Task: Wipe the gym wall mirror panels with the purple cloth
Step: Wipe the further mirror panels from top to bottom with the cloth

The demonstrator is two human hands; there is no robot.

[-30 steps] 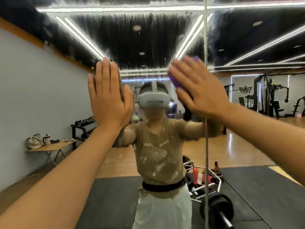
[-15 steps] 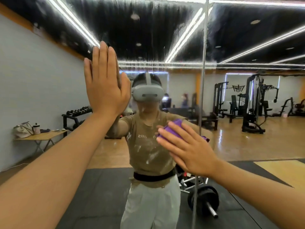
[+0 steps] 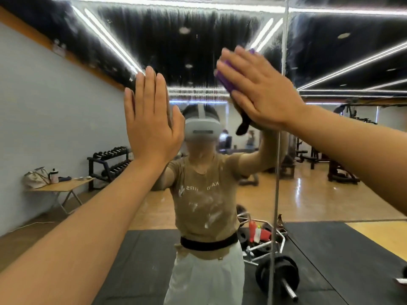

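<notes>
The wall mirror [image 3: 198, 51] fills the view, with streaky wet marks across its upper part and a vertical seam [image 3: 278, 172] between two panels. My right hand [image 3: 259, 89] presses the purple cloth [image 3: 223, 80] flat against the glass high up, just left of the seam. Only the cloth's edge shows past my fingers. My left hand [image 3: 152, 119] lies flat on the mirror to the left, fingers up and apart, holding nothing.
The mirror reflects a person in a tan shirt with a headset, a barbell [image 3: 279, 276] on black mats, a dumbbell rack [image 3: 110, 159], a folding table [image 3: 61, 188] with a bag, and gym machines at the right.
My right hand has swept the cloth up from chest height to the upper glass. The left hand stays flat on the mirror.
</notes>
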